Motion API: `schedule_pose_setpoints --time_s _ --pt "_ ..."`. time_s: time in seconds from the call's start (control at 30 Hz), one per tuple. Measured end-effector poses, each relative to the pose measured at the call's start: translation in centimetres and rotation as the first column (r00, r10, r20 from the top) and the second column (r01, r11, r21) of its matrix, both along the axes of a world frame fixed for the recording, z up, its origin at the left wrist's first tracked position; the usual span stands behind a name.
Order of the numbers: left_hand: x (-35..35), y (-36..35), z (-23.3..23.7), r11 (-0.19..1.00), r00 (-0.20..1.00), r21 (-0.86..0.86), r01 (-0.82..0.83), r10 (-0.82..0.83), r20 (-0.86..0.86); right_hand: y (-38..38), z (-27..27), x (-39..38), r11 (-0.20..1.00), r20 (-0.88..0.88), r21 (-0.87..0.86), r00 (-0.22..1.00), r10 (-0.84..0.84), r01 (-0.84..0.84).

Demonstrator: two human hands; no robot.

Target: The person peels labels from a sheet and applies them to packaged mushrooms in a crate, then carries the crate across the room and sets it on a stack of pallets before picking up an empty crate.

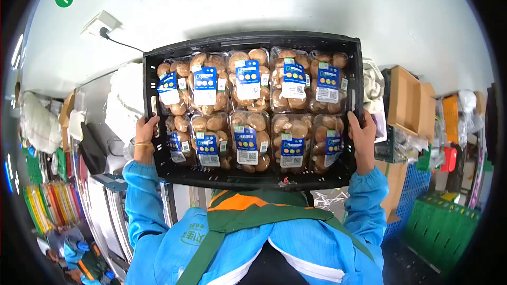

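A black plastic crate [253,181] is held up level in front of my body. Inside it, in two rows, lie several clear packs of brown mushrooms [255,121] with blue and white labels. My left hand [144,136] grips the crate's left side, its fingers wrapped at the handle opening. On the opposite side my right hand [363,136] is closed round the crate's right edge, thumb on top. The fingers of both hands are partly hidden by the crate walls.
Behind the crate is a white wall with a socket [101,22] and cable. Cardboard boxes [405,100], a blue crate [409,198] and a green crate [442,229] stand right. Colourful upright items [53,206] are at left; another person [82,258] is lower left.
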State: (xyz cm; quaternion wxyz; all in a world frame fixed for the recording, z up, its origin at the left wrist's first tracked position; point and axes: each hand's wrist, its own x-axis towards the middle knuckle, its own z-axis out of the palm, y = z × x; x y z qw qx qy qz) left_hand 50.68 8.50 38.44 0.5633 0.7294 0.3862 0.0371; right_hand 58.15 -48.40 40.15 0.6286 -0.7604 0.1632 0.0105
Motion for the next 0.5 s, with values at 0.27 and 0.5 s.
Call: schedule_pose_setpoints --time_s 0.27,0.5 --pt "2.5 0.8 -1.1 0.973 0.960 -0.072 0.220 -0.203 0.192 2.3 0.7 -8.1 0.941 0.142 -0.273 0.976 -0.166 0.200" --pt "7.4 2.8 -6.0 0.850 0.865 -0.163 0.500 -0.483 0.135 3.3 4.2 -16.0 0.753 0.098 -0.532 0.912 -0.399 0.387"
